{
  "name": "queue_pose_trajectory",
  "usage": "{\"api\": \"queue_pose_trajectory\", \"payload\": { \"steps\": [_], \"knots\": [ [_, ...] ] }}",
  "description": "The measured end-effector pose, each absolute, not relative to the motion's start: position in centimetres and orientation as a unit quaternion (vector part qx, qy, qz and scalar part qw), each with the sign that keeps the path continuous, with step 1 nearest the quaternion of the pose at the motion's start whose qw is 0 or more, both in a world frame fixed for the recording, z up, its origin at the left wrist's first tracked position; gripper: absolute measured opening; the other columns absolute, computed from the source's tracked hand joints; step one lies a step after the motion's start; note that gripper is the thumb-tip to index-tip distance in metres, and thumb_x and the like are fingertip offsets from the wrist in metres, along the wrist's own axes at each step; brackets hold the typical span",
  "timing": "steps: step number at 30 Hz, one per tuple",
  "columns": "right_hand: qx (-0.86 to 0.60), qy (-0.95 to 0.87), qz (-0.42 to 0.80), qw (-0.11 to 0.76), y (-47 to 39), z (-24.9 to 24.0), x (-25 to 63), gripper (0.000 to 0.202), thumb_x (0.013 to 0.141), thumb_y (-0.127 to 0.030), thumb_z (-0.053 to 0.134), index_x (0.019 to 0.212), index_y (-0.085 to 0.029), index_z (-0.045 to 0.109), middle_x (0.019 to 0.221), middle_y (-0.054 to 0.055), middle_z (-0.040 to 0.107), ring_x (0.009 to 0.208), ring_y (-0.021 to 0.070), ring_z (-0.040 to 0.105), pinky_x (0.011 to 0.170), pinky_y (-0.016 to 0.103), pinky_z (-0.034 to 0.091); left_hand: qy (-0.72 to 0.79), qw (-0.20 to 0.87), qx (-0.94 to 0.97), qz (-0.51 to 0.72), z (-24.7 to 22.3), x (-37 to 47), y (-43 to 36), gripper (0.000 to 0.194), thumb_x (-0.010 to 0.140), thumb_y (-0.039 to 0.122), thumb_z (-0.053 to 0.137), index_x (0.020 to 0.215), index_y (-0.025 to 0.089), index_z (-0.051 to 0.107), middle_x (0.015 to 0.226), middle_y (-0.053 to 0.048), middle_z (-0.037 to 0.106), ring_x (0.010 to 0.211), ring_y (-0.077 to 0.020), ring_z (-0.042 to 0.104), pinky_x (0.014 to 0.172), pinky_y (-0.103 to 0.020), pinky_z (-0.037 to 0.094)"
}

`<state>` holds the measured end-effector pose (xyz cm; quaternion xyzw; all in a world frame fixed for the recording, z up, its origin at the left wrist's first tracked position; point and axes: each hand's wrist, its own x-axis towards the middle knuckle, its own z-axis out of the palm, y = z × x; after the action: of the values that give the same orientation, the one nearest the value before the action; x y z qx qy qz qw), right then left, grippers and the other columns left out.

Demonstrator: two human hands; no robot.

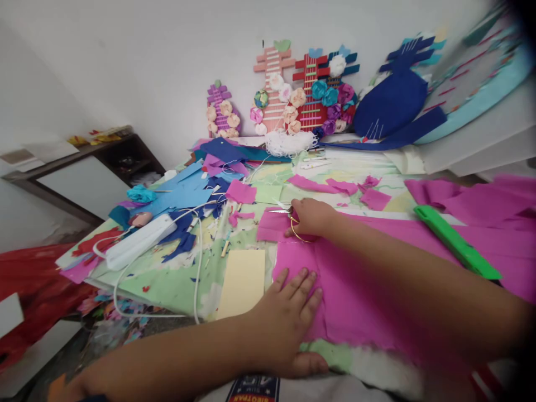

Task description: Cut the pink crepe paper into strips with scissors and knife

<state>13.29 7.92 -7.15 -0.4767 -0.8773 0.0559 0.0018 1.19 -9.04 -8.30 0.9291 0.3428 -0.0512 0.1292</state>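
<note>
A wide sheet of magenta crepe paper (368, 285) covers the near right of the table. My left hand (288, 312) lies flat on its left edge with the fingers spread. Farther up, my right hand (312, 219) is closed around scissors (298, 230) with gold handles; their silver blades point left over a magenta strip at the sheet's upper left corner. Whether the blades touch the paper I cannot tell. Beside my left hand lies a cream rectangular card (243, 282). A bright green box cutter (456, 240) rests on the magenta paper under my right forearm's far side.
A white power strip (142, 240) with looping cable lies on the left, near blue paper scraps (180, 192). Flower-decorated guitar-shaped crafts (312, 95) lean on the back wall, with tangled white string (291, 143) before them. A dark cabinet (125, 156) stands far left.
</note>
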Motion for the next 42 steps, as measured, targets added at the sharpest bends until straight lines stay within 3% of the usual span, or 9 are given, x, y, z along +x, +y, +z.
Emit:
{"api": "queue_pose_trajectory", "payload": {
  "steps": [12, 18, 23, 26, 29, 32, 36, 42],
  "knots": [
    [-0.47, -0.881, 0.055, -0.019, 7.9, -6.8, 14.2, 0.068, 0.055, -0.066, 0.056, 0.101, -0.017, 0.046, 0.096, 0.013, 0.057, 0.084, 0.0258, 0.056, 0.06, 0.028, 0.04, 0.338, 0.117, 0.933, -0.041, -8.6, 0.6, -9.6, 0.081, 0.079, 0.064, 0.028, 0.134, 0.004, 0.023, 0.138, -0.022, 0.013, 0.128, -0.0338, 0.007, 0.101, -0.054, 0.008],
    [-0.479, -0.876, 0.023, -0.044, 7.6, -6.4, 16.7, 0.064, 0.051, -0.062, 0.062, 0.094, -0.017, 0.05, 0.088, 0.01, 0.059, 0.076, 0.0254, 0.056, 0.055, 0.028, 0.038, 0.326, 0.083, 0.942, -0.02, -8.9, 0.3, -9.6, 0.07, 0.083, 0.056, 0.029, 0.13, 0.004, 0.031, 0.135, -0.022, 0.027, 0.125, -0.0345, 0.021, 0.099, -0.053, 0.018],
    [-0.412, -0.898, -0.114, 0.1, 6.6, -5.0, 19.1, 0.037, 0.071, -0.045, 0.056, 0.094, -0.016, 0.053, 0.09, 0.01, 0.059, 0.089, 0.0245, 0.052, 0.069, 0.03, 0.038, 0.313, 0.069, 0.947, 0.027, -9.2, -0.2, -9.3, 0.035, 0.082, 0.035, 0.044, 0.111, 0.019, 0.053, 0.125, -0.01, 0.047, 0.114, -0.0297, 0.041, 0.095, -0.048, 0.028],
    [-0.403, -0.887, -0.178, 0.14, 5.5, -3.7, 21.1, 0.041, 0.073, -0.043, 0.054, 0.1, -0.013, 0.054, 0.091, 0.012, 0.058, 0.09, 0.0246, 0.05, 0.075, 0.032, 0.036, 0.303, 0.088, 0.946, 0.068, -8.7, -0.4, -8.9, 0.022, 0.082, 0.029, 0.045, 0.097, 0.021, 0.059, 0.11, -0.005, 0.058, 0.104, -0.0237, 0.049, 0.091, -0.041, 0.035],
    [-0.372, -0.898, -0.209, 0.106, 4.1, -3.3, 23.3, 0.047, 0.073, -0.045, 0.052, 0.105, -0.011, 0.054, 0.09, 0.013, 0.057, 0.089, 0.0254, 0.049, 0.078, 0.035, 0.034, 0.321, 0.112, 0.937, 0.082, -7.2, -0.7, -8.1, 0.019, 0.083, 0.024, 0.043, 0.091, 0.018, 0.06, 0.094, -0.004, 0.063, 0.088, -0.0182, 0.056, 0.08, -0.033, 0.042],
    [-0.362, -0.911, -0.194, 0.045, 2.6, -3.8, 24.9, 0.039, 0.075, -0.039, 0.05, 0.104, -0.014, 0.056, 0.086, 0.011, 0.057, 0.086, 0.0241, 0.05, 0.076, 0.034, 0.033, 0.367, 0.096, 0.922, 0.083, -4.9, -1.0, -6.7, 0.02, 0.082, 0.02, 0.042, 0.088, 0.017, 0.061, 0.084, -0.004, 0.064, 0.079, -0.0191, 0.057, 0.071, -0.032, 0.043],
    [-0.394, -0.904, -0.168, 0.002, 1.0, -4.5, 25.3, 0.031, 0.076, -0.03, 0.046, 0.099, -0.015, 0.059, 0.083, 0.009, 0.057, 0.081, 0.0226, 0.05, 0.073, 0.033, 0.033, 0.402, 0.073, 0.909, 0.08, -2.0, -1.1, -3.7, 0.02, 0.082, 0.022, 0.042, 0.085, 0.018, 0.062, 0.08, -0.003, 0.064, 0.076, -0.0175, 0.057, 0.066, -0.028, 0.042],
    [-0.425, -0.9, -0.093, -0.008, 0.3, -4.3, 24.5, 0.032, 0.074, -0.032, 0.046, 0.1, -0.017, 0.057, 0.085, 0.008, 0.058, 0.078, 0.0213, 0.05, 0.066, 0.03, 0.034, 0.422, 0.037, 0.905, 0.039, -0.7, 0.0, 2.9, 0.023, 0.081, 0.024, 0.041, 0.083, 0.018, 0.062, 0.082, -0.003, 0.064, 0.074, -0.017, 0.056, 0.06, -0.024, 0.038]
  ]
}}
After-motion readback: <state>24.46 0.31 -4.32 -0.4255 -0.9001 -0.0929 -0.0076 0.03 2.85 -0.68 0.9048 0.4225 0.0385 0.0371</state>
